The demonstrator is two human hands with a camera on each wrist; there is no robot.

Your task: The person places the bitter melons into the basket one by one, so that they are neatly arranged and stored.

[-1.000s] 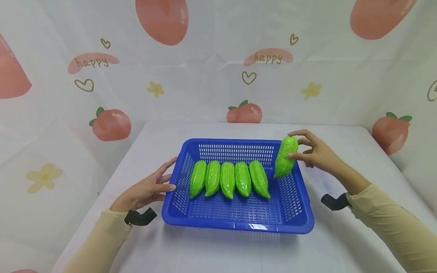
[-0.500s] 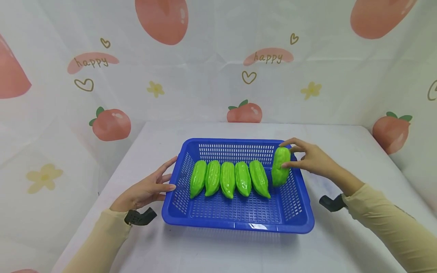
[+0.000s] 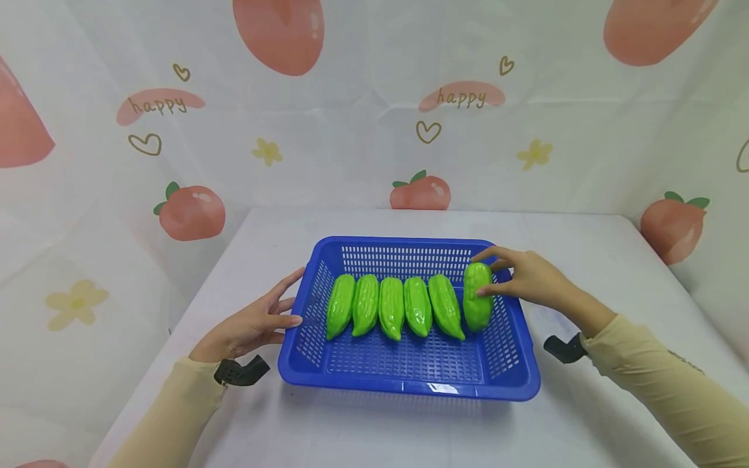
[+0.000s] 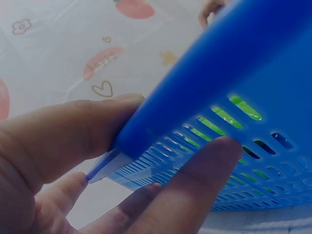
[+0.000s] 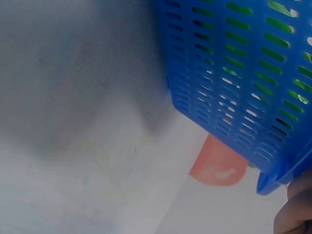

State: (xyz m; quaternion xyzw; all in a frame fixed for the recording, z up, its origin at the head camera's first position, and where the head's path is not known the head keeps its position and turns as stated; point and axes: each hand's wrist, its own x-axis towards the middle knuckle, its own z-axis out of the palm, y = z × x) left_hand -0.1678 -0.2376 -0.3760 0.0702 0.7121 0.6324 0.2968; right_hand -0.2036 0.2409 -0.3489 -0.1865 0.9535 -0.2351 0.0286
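A blue plastic basket (image 3: pixel 374 385) with slotted walls stands in the middle of the table. Inside, several glossy green bitter gourds (image 3: pixel 391 309) lie side by side in a row, tips toward the front. My right hand (image 3: pixel 526 279) reaches over the basket's right rim and pinches one more bitter gourd (image 3: pixel 478 312) by its upper end, thumb on the near side. That gourd hangs low at the right end of the row. With thumb on the rim and fingers against the outer wall, my left hand (image 4: pixel 73 151) grips the basket's left side.
A white cloth covers the table (image 3: pixel 263 422). Behind and beside it hangs a pale curtain (image 3: pixel 351 143) printed with peaches, hearts and flowers. Each wrist carries a black camera mount (image 3: pixel 241 372) near the sleeve cuff.
My right hand has moved left and down with the bitter gourd, from over the right rim into the basket beside the row. My left hand and the basket have stayed put.
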